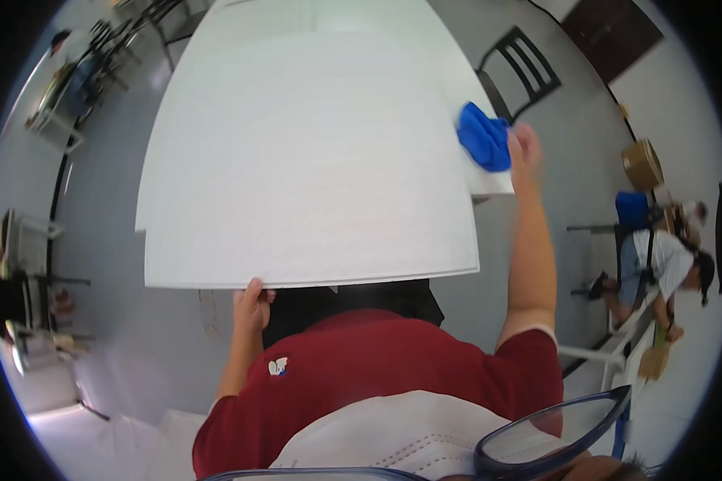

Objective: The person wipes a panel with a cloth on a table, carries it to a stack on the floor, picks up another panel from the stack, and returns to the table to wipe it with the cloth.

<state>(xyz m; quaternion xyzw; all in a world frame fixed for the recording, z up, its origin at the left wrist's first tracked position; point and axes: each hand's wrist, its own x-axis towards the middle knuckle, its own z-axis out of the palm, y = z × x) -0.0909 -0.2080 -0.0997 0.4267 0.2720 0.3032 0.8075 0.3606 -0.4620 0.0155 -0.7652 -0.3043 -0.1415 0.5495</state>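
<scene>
A large white board or sheet (313, 176) lies flat over the white table (493, 183), its near edge reaching out toward my body. My left hand (253, 306) pinches that near edge, with the thumb on top and the fingers curled underneath. Off the board's right side, a crumpled blue cloth (483, 138) rests at the table's right edge. My right hand (526, 152), a little blurred, has its fingers closed on the cloth's right side.
A black chair (521, 68) stands beyond the table's right edge. To the far right a person (658, 256) sits bent over a white table, near a cardboard box (642, 164) and a blue bin (632, 208). Other seated people (76, 52) are along the left.
</scene>
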